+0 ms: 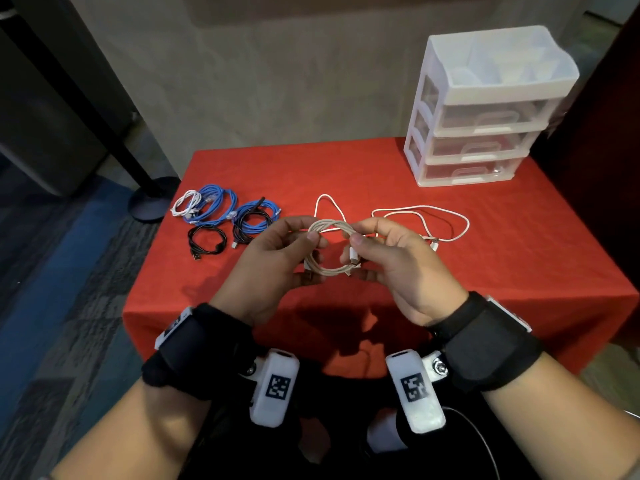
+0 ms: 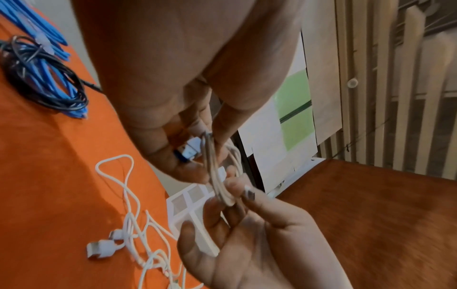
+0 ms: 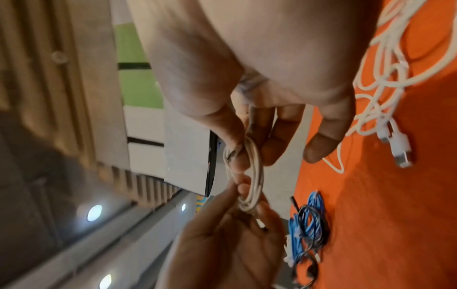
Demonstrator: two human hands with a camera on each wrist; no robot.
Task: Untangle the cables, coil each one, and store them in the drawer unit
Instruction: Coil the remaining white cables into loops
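Note:
A cream braided cable (image 1: 329, 224) is wound into a small coil and held above the red table (image 1: 381, 168). My left hand (image 1: 310, 256) pinches its left side between thumb and fingers. My right hand (image 1: 358, 256) pinches its right side, near a white plug. In the left wrist view the coil (image 2: 217, 176) hangs between both hands, and the right wrist view shows the coil (image 3: 254, 176) edge-on. A loose white cable (image 1: 422, 220) sprawls on the cloth behind my right hand. The white drawer unit (image 1: 485, 109) stands at the back right with its drawers shut.
Coiled cables lie at the table's left: a white coil (image 1: 187, 202), a blue coil (image 1: 214, 204), a black coil (image 1: 206, 239) and a blue coil with black cable (image 1: 252, 221). A dark pole base (image 1: 152, 202) stands on the floor beyond the left edge.

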